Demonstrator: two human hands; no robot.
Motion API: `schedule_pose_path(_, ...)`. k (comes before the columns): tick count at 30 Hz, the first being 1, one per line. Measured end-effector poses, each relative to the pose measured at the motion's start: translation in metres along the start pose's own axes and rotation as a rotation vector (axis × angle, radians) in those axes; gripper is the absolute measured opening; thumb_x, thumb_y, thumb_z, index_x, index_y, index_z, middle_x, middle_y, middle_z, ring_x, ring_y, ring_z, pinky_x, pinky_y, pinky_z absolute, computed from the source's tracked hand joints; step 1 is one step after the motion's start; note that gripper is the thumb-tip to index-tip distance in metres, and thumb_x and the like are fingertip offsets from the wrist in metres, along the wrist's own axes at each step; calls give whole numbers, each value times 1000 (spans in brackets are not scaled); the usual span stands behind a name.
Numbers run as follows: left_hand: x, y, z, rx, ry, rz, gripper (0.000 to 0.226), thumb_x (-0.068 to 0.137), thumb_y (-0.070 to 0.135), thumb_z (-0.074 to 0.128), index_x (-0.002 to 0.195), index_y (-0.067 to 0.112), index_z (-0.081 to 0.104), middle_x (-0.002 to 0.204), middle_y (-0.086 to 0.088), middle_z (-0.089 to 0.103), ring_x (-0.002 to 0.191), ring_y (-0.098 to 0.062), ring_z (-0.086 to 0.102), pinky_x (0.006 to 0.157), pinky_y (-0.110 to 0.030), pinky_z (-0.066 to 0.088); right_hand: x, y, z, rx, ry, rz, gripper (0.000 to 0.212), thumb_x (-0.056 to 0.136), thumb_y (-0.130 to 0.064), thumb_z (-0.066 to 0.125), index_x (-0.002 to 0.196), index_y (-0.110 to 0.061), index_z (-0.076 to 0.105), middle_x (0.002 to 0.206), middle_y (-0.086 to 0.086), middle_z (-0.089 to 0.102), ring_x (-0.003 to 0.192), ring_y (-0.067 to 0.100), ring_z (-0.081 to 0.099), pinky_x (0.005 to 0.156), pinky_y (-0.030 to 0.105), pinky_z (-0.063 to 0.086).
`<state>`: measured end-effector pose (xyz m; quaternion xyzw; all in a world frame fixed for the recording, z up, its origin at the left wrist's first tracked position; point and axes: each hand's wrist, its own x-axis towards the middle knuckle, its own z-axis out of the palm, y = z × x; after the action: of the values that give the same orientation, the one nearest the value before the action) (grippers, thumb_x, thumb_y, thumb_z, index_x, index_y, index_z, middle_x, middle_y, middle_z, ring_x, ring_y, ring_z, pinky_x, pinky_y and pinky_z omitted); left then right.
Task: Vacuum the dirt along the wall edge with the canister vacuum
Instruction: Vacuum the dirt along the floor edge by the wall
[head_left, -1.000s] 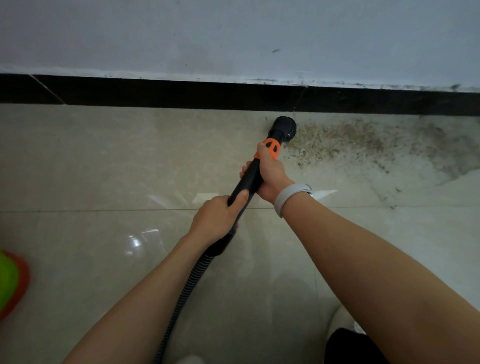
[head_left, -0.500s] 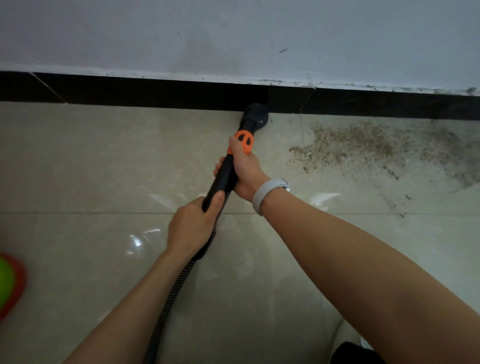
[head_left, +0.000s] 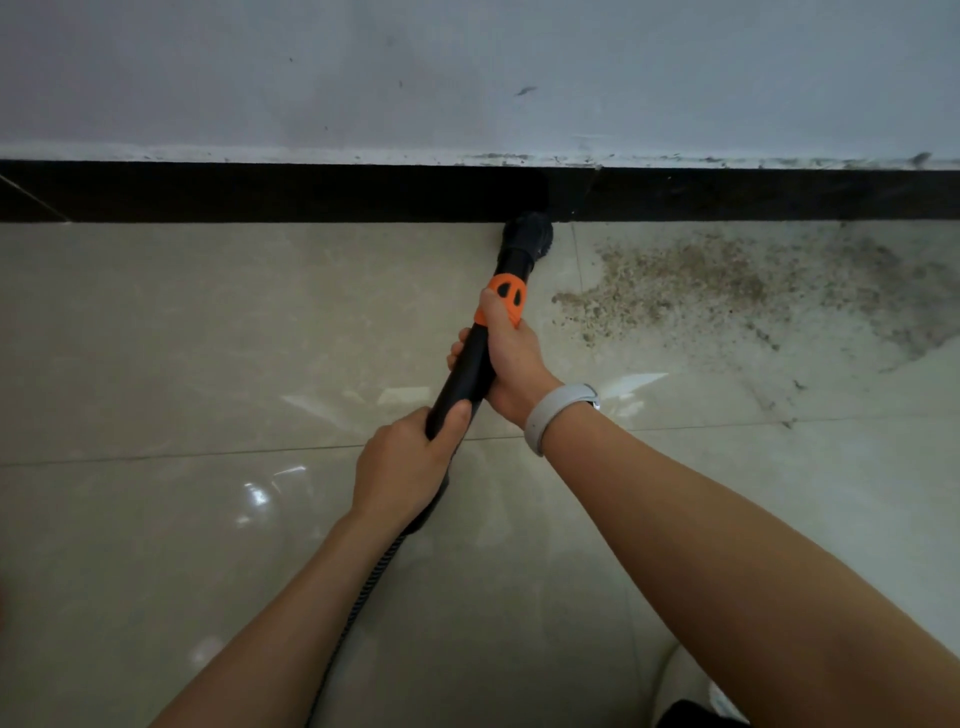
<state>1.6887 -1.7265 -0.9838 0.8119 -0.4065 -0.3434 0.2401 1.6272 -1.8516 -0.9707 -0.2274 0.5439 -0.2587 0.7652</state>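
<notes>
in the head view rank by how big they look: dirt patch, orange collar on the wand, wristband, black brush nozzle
1. dirt patch, by far the largest
2. black brush nozzle
3. wristband and orange collar look about alike; the wristband is nearer the camera, so I won't rank them

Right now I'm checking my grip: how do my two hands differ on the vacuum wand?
The right hand grips high by the orange collar; the left hand grips lower, near the hose. The right wrist wears a pale band; the left is bare. Both curl around the black wand.
</notes>
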Motion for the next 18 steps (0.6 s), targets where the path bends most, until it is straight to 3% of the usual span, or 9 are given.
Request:
schedule_pose_path(6,13,31,25,105,-63,71,58,82,69,27,68,18,50,61,-1,58,57,-21,56,52,-30,39,7,-24,-39,109,76,-14,23,93,-32,56,90,-11,48,61,6,51,46,17,52,48,27,49)
schedule_pose_path(10,24,51,37,196,-85,112,58,82,70,26,70,18,48,68,-5,62,66,-28,59,59,-33,46,12,-36,-61,213,89,-23,28,92,-36,56,91,-10,47,58,4,51,43,15,52,46,24,48)
schedule_pose_path(15,36,71,45,255,-135,181,55,87,68,29,65,19,43,62,1,52,61,-24,54,52,-30,33,15,-52,-79,274,119,-38,32,91,-39,57,84,-9,48,55,3,49,42,14,51,45,24,48)
schedule_pose_path(18,41,79,47,283,-156,190,56,87,69,29,68,18,44,62,2,50,61,-24,53,52,-30,32,15,-60,-83,272,152,-45,31,91,-39,57,93,-10,46,58,3,48,42,14,50,45,23,48)
